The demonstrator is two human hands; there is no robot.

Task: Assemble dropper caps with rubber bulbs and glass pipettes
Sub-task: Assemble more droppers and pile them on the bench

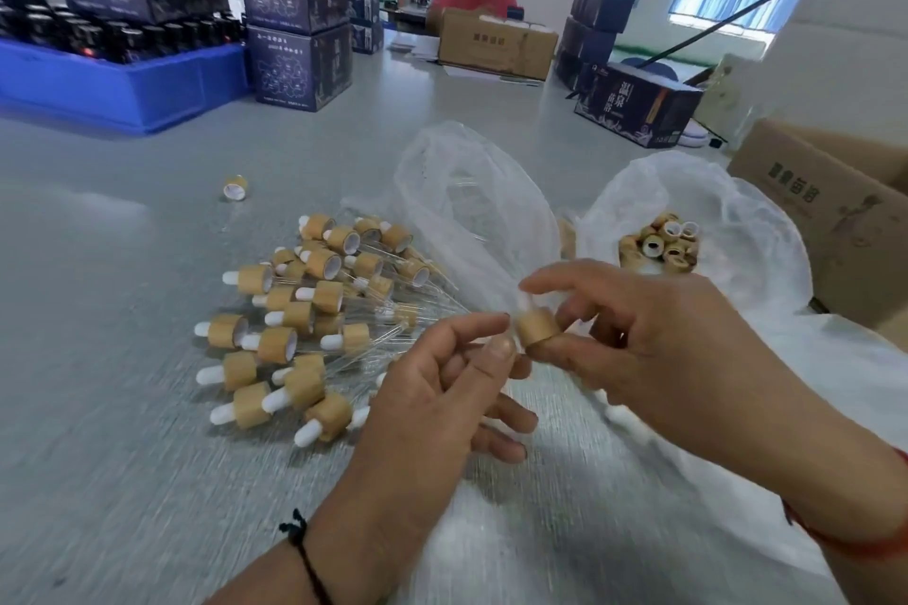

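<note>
A small tan bamboo-look cylindrical dropper cap (535,328) sits in mid-air over the counter, pinched between the thumb and curled fingers of the right hand (653,349), whose forefinger arches over its top. The left hand (442,388) meets it from the other side, thumb and forefinger tip closed together right against the cap's open end, apparently feeding something thin into it; whether that is a clear glass pipette cannot be told, since nothing clear shows between the fingertips through the blur. The step in hand looks like seating a pipette or bulb into this cap. The next move likely calls for a straight, gentle push along the cap's axis, since glass stems snap if bent. Just left of the hands lies a heap of finished droppers with white rubber bulbs and glass stems (299,319), the likely place for this one once joined. Behind the right hand, a crumpled clear plastic bag of bare bamboo caps (661,246) holds the supply, and another clear plastic bag (467,201) stands between it and the heap. One stray cap (235,187) lies well apart on the grey counter (123,408).
</note>
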